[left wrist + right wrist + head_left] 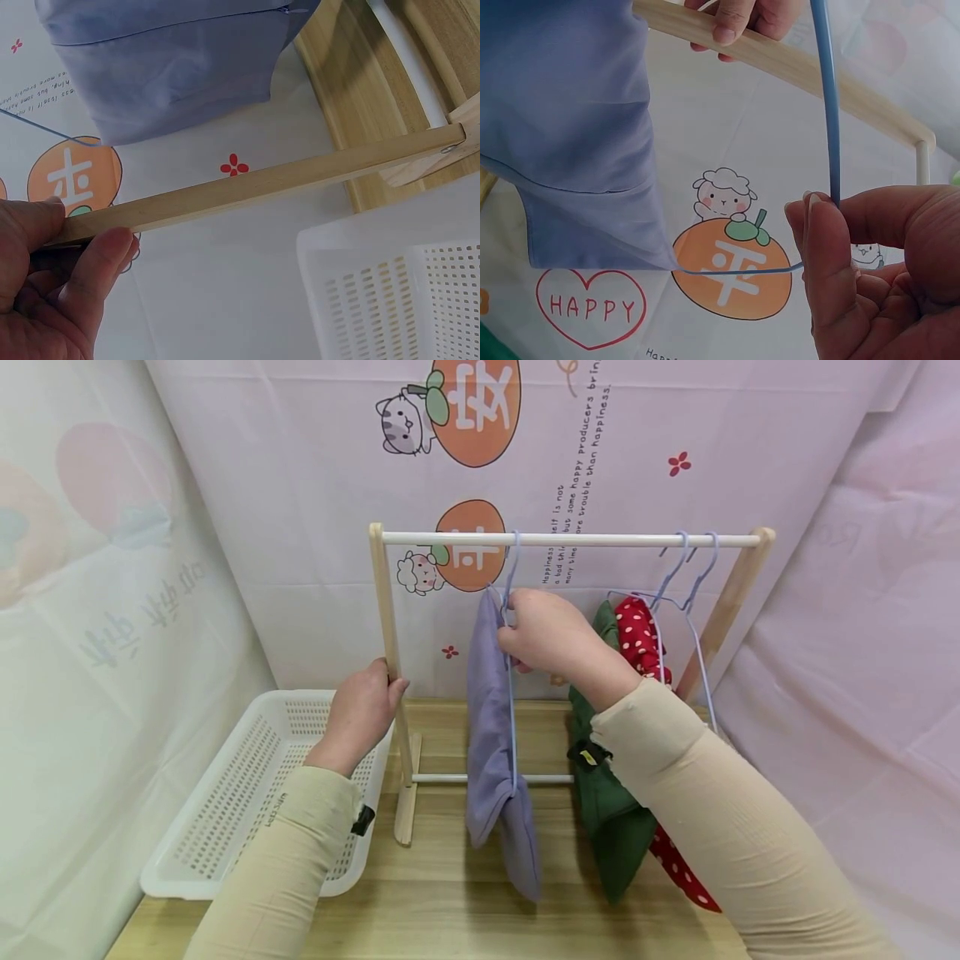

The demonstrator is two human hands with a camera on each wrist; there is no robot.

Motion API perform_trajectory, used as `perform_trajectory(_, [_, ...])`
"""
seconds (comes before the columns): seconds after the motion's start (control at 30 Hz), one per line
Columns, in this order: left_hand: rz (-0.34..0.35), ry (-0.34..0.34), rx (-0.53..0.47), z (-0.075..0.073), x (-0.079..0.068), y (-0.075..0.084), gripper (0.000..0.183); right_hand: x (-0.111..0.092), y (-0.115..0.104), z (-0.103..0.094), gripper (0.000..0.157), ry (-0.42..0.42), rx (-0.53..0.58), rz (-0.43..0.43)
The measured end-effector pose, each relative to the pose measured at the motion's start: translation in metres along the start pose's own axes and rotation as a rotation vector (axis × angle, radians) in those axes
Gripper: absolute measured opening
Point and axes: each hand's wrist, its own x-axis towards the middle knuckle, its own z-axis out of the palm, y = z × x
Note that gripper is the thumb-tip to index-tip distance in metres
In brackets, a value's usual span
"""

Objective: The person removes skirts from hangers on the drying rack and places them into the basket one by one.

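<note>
My left hand (358, 712) grips the left wooden post (386, 610) of a small clothes rack, thumb and fingers on either side of it. With my right hand (546, 628) I pinch a blue wire hanger (828, 112) just below its hook, which is over the rack's white rail (450, 538). A lavender cloth (491, 710) hangs draped over this hanger. In the left wrist view, a small zip pull (289, 10) shows at the cloth's edge. One corner of the cloth meets the hanger's shoulder wire in the right wrist view.
On the rail's right side hang more blue hangers (699, 589), with a green cloth (600, 802) and a red polka-dot cloth (637, 631), partly behind my right arm. A white perforated basket (180, 889) stands left of the rack on the wooden table (435, 902). Printed sheets surround it.
</note>
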Motion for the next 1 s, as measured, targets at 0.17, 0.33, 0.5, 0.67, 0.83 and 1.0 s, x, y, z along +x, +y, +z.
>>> perform_trajectory(0.17, [0.009,0.01,0.002,0.0005,-0.0002,-0.0005,0.031,0.0015,-0.0012,0.0012,0.015,0.002,0.0,-0.019])
perform_trajectory(0.33, [0.014,0.017,0.0,0.0008,-0.0005,-0.0005,0.031,0.0021,-0.0044,0.0022,0.013,0.0,0.01,-0.015])
perform_trajectory(0.5, [0.017,0.018,-0.008,0.0005,-0.0006,-0.0005,0.029,0.0036,-0.0062,0.0037,0.01,0.002,0.013,-0.014])
perform_trajectory(0.67, [0.013,0.016,-0.015,0.0008,-0.0009,-0.0012,0.028,0.0037,-0.0082,0.0046,0.009,-0.005,0.029,-0.017])
perform_trajectory(0.83, [0.005,0.013,-0.018,0.0012,-0.0007,-0.0007,0.028,0.0045,-0.0077,0.0059,0.008,-0.007,0.037,-0.016])
perform_trajectory(1.0, [0.002,0.015,-0.016,0.0012,-0.0006,-0.001,0.028,0.0064,-0.0072,0.0074,0.008,-0.002,0.039,-0.024])
